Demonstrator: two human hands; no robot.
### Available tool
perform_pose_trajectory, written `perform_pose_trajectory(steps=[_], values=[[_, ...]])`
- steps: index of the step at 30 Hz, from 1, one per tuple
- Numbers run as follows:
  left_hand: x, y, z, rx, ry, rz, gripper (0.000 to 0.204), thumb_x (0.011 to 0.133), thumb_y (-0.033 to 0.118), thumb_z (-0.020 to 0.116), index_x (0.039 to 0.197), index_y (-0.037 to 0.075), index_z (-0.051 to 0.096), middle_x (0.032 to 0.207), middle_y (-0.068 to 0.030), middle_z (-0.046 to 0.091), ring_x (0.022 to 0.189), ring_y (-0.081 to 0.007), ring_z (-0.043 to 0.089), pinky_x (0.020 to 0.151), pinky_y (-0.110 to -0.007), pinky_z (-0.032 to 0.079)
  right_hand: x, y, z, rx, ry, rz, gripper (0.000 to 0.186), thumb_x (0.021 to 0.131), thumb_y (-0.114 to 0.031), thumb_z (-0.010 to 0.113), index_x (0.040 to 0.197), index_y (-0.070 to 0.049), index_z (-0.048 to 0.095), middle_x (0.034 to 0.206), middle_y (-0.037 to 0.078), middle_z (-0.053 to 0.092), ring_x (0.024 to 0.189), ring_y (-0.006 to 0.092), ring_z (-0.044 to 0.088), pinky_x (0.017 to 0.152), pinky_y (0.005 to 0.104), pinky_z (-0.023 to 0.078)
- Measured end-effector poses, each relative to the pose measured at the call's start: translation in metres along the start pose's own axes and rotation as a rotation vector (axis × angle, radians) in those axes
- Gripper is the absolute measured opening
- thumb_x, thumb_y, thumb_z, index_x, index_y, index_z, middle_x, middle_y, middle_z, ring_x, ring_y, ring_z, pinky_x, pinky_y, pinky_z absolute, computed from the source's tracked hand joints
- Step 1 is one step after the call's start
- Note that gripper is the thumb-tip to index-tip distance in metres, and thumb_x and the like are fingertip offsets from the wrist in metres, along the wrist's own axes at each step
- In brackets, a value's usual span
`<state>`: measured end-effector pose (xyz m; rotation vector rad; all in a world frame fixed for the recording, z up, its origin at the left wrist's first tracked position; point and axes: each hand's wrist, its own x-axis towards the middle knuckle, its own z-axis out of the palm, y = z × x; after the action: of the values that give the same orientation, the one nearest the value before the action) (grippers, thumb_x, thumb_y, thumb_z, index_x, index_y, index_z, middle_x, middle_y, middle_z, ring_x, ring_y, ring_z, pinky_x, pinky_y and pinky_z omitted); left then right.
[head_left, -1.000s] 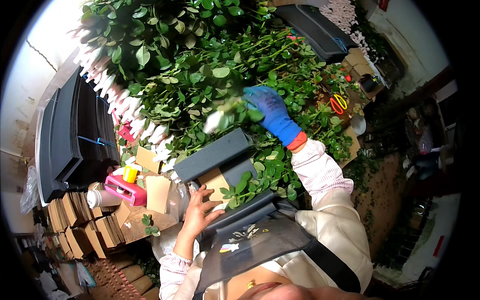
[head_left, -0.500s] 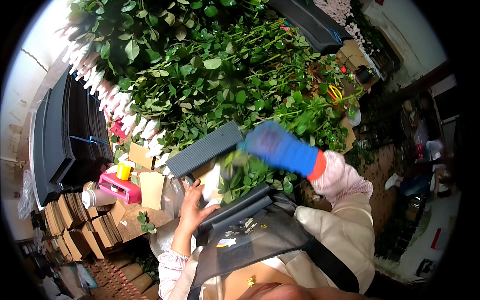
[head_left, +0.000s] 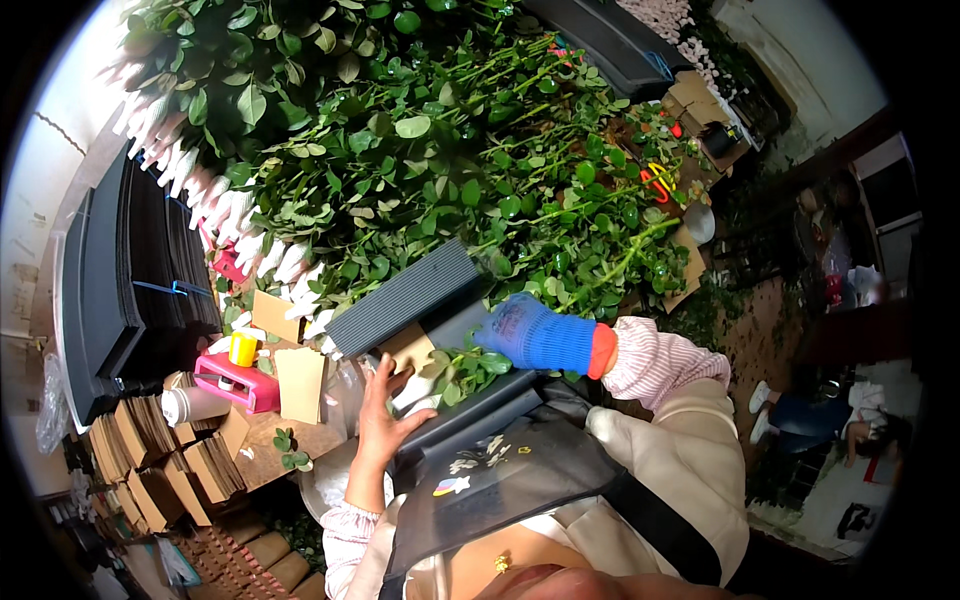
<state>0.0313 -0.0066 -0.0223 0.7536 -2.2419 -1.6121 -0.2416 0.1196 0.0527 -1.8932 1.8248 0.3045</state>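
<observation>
My bare left hand (head_left: 375,425) has its thumb and fingers spread apart. It lies beside white-wrapped flower heads (head_left: 418,388) and a brown cardboard piece (head_left: 408,348). My right hand (head_left: 540,332), in a blue knitted glove with an orange cuff, rests over a dark sheet beside green rose leaves (head_left: 470,372); its fingers are mostly hidden, and whether they grip a stem cannot be told. A grey ribbed strip (head_left: 405,298) slants just beyond my hands. Nearer me lies a dark folded edge (head_left: 470,415).
Leafy rose stems (head_left: 400,150) are heaped across the table, with white-wrapped heads (head_left: 235,215) at left. Further left stand stacked black sheets (head_left: 125,280), a pink tape dispenser (head_left: 237,382), a white cup (head_left: 195,404) and cardboard pieces (head_left: 145,445). Scissors (head_left: 658,183) lie at right; a person (head_left: 830,420) is beyond.
My gloved right hand has come down and slightly toward me, and its blur is gone. The leaves near it now lie bunched beside the wrapped heads. My left hand has barely moved.
</observation>
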Motion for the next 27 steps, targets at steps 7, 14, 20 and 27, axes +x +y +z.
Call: perform_pose_trajectory(steps=[7,14,20,27], values=[[0.006,-0.001,-0.008,0.350,-0.088,0.206,0.058,0.066,0.023,0.093,0.118,0.009,0.073,0.122,-0.0070,0.073,0.133,-0.0387,0.052,0.116,-0.052,0.035,-0.018,0.029,-0.003,0.134,0.180,-0.070,0.028,0.088,-0.032,0.068,0.107,-0.012,0.070,0.093,0.013,0.070,0.086,0.0348,0.070,0.075,0.0467,0.055],[0.022,0.014,-0.004,0.368,-0.082,0.241,0.036,0.075,0.020,0.086,0.106,0.007,0.071,0.112,-0.0076,0.073,0.119,-0.0418,0.055,0.107,-0.051,0.042,0.015,0.128,0.020,-0.285,0.906,0.340,0.026,0.090,-0.024,0.067,0.115,-0.018,0.073,0.104,0.009,0.070,0.099,0.0309,0.067,0.086,0.0435,0.054],[0.015,0.013,0.000,0.559,0.025,0.361,0.028,0.080,0.013,0.079,0.107,0.009,0.072,0.105,-0.0055,0.074,0.104,-0.0322,0.061,0.098,-0.049,0.044,-0.029,0.149,-0.008,0.066,1.023,0.389,0.038,0.084,-0.005,0.063,0.115,-0.023,0.074,0.104,0.007,0.068,0.099,0.0317,0.063,0.089,0.0443,0.052],[0.016,0.001,0.000,0.317,-0.026,0.291,0.028,0.084,0.009,0.077,0.111,0.007,0.073,0.107,-0.0078,0.075,0.098,-0.0292,0.063,0.090,-0.040,0.050,-0.100,0.121,-0.040,0.452,1.212,0.146,0.044,0.078,0.005,0.062,0.114,-0.017,0.073,0.103,0.010,0.066,0.100,0.0316,0.063,0.090,0.0417,0.052]])
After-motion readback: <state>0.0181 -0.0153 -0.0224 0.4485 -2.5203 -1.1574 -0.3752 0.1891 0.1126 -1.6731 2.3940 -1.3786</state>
